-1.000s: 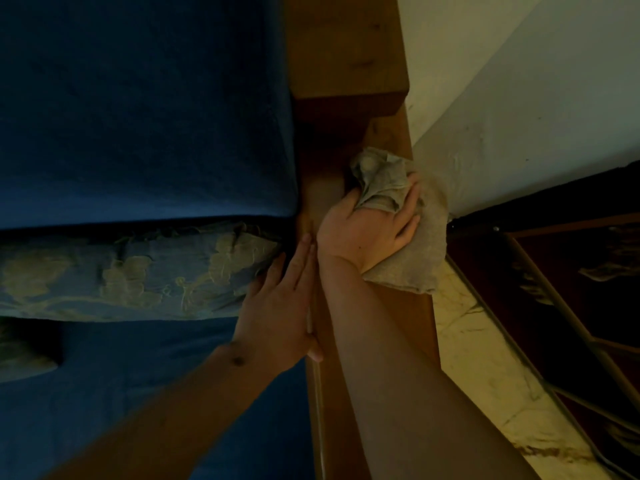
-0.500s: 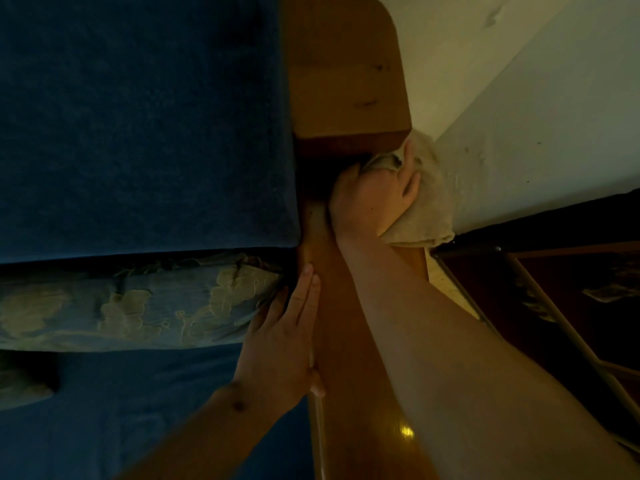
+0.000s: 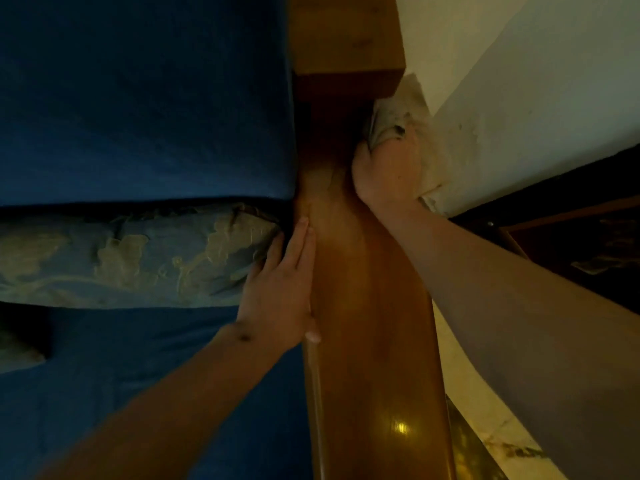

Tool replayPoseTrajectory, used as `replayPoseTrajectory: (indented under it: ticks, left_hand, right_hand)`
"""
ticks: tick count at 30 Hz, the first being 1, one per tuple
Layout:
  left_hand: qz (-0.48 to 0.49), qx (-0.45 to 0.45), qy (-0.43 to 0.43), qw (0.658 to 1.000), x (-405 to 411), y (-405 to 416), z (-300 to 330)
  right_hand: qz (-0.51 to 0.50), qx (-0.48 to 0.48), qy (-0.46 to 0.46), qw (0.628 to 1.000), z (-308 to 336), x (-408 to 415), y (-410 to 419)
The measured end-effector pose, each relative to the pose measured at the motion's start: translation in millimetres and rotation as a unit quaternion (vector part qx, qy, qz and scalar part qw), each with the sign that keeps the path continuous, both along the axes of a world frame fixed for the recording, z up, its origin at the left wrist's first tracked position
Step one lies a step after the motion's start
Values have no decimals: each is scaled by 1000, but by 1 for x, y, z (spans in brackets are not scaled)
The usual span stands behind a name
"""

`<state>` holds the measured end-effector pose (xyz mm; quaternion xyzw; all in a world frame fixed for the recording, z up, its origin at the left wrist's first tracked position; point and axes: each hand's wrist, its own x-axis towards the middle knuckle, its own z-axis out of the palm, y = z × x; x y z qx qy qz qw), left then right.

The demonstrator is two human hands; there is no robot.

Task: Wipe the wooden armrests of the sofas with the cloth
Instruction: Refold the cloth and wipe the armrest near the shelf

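Note:
A glossy brown wooden armrest [image 3: 367, 341] runs from the bottom middle up to a wider wooden block [image 3: 346, 36] at the top. My right hand [image 3: 386, 171] grips a crumpled beige cloth [image 3: 398, 116] against the armrest's far right end, just under the block. Part of the cloth hangs over the armrest's outer side. My left hand [image 3: 280, 289] rests flat with straight fingers on the armrest's inner edge, beside the seat, its thumb on the wood.
Blue sofa cushions [image 3: 138, 98] fill the left side, with a patterned blue-and-beige bolster pillow [image 3: 131, 261] lying across them. A white wall [image 3: 519, 98] stands close on the right. Dark wooden furniture [image 3: 571, 237] and pale marble floor [image 3: 485, 438] lie below the wall.
My right hand has pushed the cloth farther along the armrest, up to the wooden block. The view has shifted forward with it. My left hand has stayed on the inner edge.

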<state>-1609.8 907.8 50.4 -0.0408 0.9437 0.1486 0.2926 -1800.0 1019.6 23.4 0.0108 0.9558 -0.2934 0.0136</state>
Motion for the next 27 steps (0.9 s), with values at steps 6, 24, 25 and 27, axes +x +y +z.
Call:
replayPoseTrajectory:
  ticks: [6,24,25,27]
  left_hand:
    - [97,37,42,994,25,5,2]
    - [318,279,58,904,282,84,-19]
    - [282,263,82,919,285,88,-16]
    - [196,223,114,948,288,91,-13]
  right_hand:
    - [149,-20,-32,988,-9,80,25]
    - [388,-184,-31,903,-14,467,222]
    - [402,-168,-53,898,-14,491,235]
    - [431,-132,-92,888,-13,528,255]
